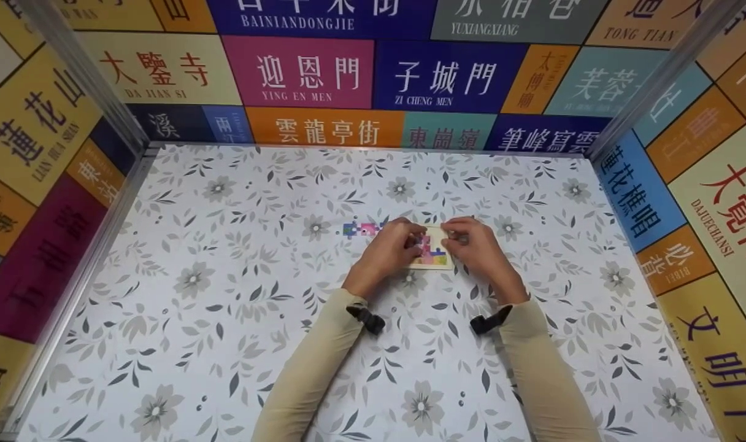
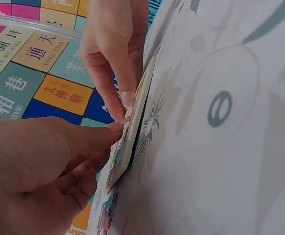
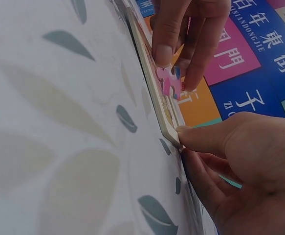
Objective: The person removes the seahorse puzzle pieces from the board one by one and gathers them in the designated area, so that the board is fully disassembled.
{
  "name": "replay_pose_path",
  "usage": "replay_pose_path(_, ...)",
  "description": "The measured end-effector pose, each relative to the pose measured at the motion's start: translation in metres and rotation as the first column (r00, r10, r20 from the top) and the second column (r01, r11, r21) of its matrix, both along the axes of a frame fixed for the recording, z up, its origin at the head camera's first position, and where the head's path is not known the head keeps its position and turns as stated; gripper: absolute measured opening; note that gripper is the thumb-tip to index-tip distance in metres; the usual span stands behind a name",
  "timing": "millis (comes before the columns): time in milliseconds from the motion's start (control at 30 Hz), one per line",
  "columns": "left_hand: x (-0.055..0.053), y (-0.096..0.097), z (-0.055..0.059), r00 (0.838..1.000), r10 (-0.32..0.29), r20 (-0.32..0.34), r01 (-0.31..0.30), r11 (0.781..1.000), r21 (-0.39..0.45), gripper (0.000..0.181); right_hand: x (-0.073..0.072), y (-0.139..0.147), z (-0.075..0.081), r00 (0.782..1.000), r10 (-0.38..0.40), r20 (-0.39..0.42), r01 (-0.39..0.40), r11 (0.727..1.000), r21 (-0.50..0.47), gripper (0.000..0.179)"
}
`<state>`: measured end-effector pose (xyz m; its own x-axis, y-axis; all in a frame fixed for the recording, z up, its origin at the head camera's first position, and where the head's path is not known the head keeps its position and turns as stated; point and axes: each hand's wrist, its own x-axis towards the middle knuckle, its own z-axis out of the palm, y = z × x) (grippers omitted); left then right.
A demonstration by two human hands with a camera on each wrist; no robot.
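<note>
A small jigsaw puzzle board (image 1: 434, 267) with a pale frame lies on the table, with colourful pieces partly filling it. Between the thumb and fingers of my left hand (image 1: 390, 245) is a pink puzzle piece (image 3: 169, 84), pinched over the board's left part. My right hand (image 1: 476, 248) pinches the board's right edge, thumb on the frame and fingers beside it. In the left wrist view, the board's frame (image 2: 138, 122) is seen almost edge-on, and my left hand hides part of its surface.
Left of the board lie loose puzzle pieces, a blue-green one (image 1: 349, 230) and a pink one (image 1: 368, 229), partly behind my left hand. A floral cloth (image 1: 226, 344) covers the table. Panels with printed characters (image 1: 296, 73) wall in the back and sides.
</note>
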<state>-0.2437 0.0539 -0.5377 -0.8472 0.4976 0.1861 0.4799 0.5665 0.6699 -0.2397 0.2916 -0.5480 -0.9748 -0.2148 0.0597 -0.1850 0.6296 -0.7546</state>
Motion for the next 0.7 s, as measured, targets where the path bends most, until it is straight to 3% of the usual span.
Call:
replay_pose_path(200, 0.000, -0.009, 0.001, 0.999, 0.033, 0.001, -0.033, 0.999, 0.041, 0.037, 0.001, 0.000, 0.000, 1.000, -0.004, -0.006, 0.004, 1.000, 0.022, 0.036)
replay_pose_path(700, 0.000, -0.053, -0.003, 0.995, 0.098, 0.002, -0.097, 0.985, 0.143, 0.032, 0.003, -0.001, 0.002, 0.999, -0.013, 0.043, 0.013, 1.000, 0.009, 0.039)
